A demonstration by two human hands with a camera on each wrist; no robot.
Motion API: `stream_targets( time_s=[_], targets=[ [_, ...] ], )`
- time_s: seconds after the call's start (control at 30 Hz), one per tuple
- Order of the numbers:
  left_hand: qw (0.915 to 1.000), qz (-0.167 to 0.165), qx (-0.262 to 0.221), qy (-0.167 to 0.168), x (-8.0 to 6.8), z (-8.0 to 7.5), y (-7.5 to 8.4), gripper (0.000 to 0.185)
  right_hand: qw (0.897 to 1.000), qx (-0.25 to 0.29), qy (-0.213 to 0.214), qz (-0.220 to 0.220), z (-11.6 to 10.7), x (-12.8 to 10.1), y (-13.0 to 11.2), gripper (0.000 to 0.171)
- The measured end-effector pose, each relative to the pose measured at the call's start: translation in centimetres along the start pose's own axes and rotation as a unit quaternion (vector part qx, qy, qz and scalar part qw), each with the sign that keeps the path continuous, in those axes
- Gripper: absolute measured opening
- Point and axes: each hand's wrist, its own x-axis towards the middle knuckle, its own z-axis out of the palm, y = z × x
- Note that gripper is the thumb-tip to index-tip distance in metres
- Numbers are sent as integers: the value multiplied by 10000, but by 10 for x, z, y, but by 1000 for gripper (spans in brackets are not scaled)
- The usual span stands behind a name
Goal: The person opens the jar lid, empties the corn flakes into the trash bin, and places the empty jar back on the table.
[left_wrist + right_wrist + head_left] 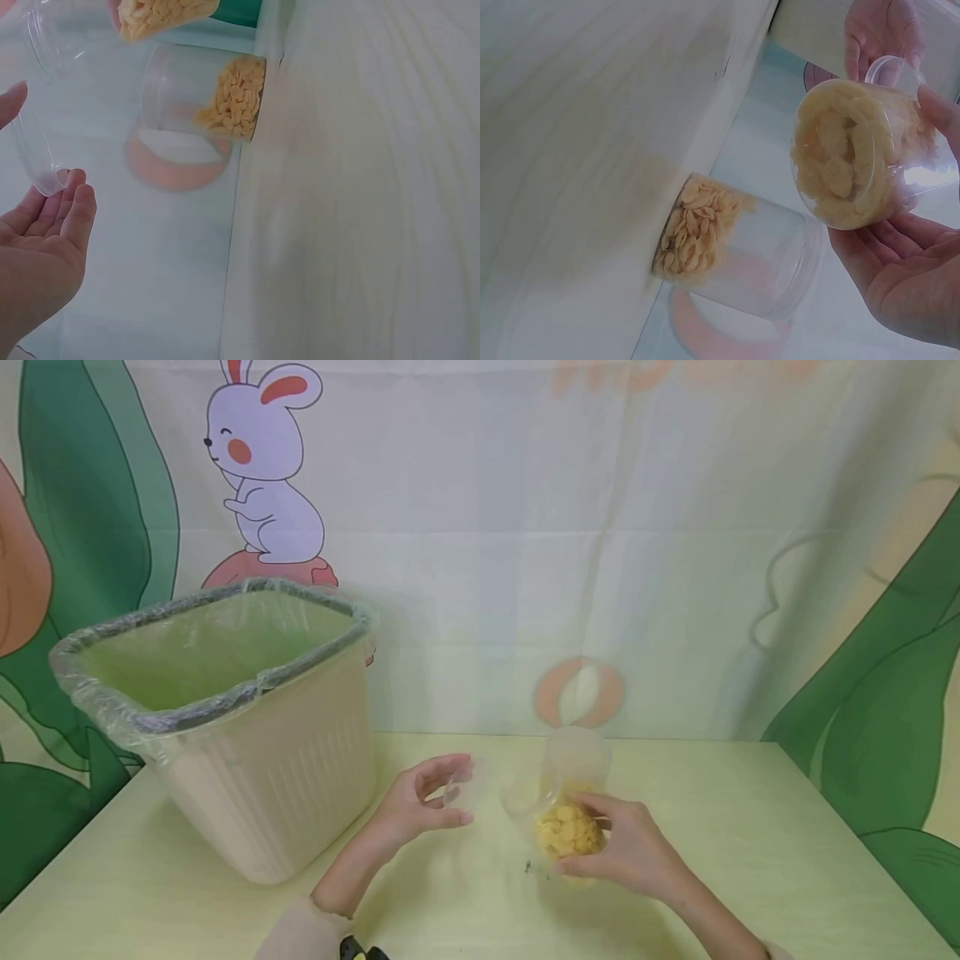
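At the lower middle of the head view, two hands work with clear plastic jars on a pale yellow table [750, 827].

Just right of centre, the right hand [630, 852] curls its fingers and thumb round a clear jar [558, 822] tipped on its side, with yellow flakes [567, 833] heaped at its lower end; the right wrist view shows the same jar [870, 161] cradled across the palm. Left of it, the left hand [420, 806] pinches a small clear cup [459, 793] between thumb and fingertips, its mouth toward the tipped jar. Behind them, a second jar [576, 758] stands upright on the table, flakes covering its bottom. At the left of the frame sits a beige bin [247, 777] lined with a green bag. A cartoon rabbit curtain [525, 527] hangs behind.
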Motion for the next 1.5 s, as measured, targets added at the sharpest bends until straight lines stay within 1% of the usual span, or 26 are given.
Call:
stream_targets(
  time_s=[0.27, 0.53, 0.8, 0.97, 1.2, 1.37, 1.5],
  targets=[
    [9998, -152, 135, -91, 0, -3, -7, 72, 10000, 67, -3, -51, -2, -1, -2, 73],
    [9988, -170, 430, -147, 2, -5, -13, 68, 9999, 78, -44, -99, -2, 0, -4, 74],
    [9970, -377, 663, -134, 2, -6, -16, 67, 9999, 105, -53, -97, -2, 1, -5, 75],
    [9946, -363, 949, -220, 3, -6, -18, 66, 9998, 132, -94, -82, -2, 1, -5, 76],
    [9915, -411, 1195, -314, 5, -5, -21, 68, 9999, 120, -80, -57, 0, 2, -5, 75],
    [9877, -444, 1435, -427, 5, -4, -22, 69, 9998, 128, -99, -90, 0, 2, -4, 75],
    [9835, -507, 1664, -502, 6, -4, -25, 68, 9997, 197, -109, -22, 1, 2, -4, 76]
  ],
)
